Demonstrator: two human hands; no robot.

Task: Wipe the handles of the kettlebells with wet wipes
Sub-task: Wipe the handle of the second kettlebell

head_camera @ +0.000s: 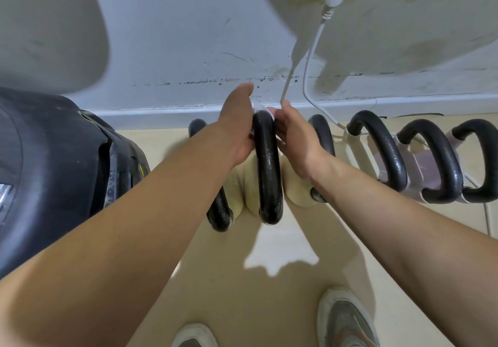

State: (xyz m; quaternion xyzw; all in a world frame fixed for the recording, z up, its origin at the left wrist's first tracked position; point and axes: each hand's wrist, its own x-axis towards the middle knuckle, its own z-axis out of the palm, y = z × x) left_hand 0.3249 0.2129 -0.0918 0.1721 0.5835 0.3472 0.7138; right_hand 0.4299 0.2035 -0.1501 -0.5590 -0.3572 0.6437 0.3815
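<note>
A row of kettlebells with black handles stands along the wall. The middle one has a cream body and a tall black handle. My left hand and my right hand press against the two sides of that handle near its top. A thin white wet wipe shows between my fingertips at the handle's far end, pinched from both sides. Two more cream kettlebells flank it, their handles partly hidden by my arms.
Further right stand pale pink kettlebells with black handles. A white charger cable hangs from a wall plug down behind them. A large black padded object sits at left. My shoes rest on the beige floor.
</note>
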